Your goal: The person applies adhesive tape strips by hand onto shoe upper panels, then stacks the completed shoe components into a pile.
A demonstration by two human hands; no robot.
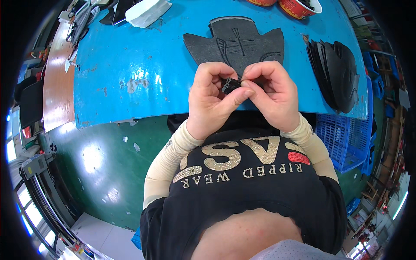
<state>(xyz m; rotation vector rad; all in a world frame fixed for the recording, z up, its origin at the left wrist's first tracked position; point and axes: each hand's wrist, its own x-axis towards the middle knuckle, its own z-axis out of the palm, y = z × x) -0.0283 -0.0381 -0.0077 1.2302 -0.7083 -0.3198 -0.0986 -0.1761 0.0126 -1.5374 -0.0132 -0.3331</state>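
My left hand (210, 95) is closed, its thumb and fingers around a small black piece (229, 86) with pale grey marks on one side. My right hand (275, 93) pinches the right end of this piece, its thumb tip close to the left thumb. The kind of piece cannot be made out. Just beyond my hands lies a dark grey cut-out panel (236, 43) with pointed side wings and raised black lines. It appears to rest on others of the same shape, and my fingers cover its near part.
A fanned stack of black cut panels (340, 78) lies at the blue table's (143, 65) right edge. Red bowls (299, 8) and a white wrapped bundle (147, 12) stand at the far side. Below the right edge is a blue plastic crate (340, 141). Tools and cables (82, 21) crowd the far left.
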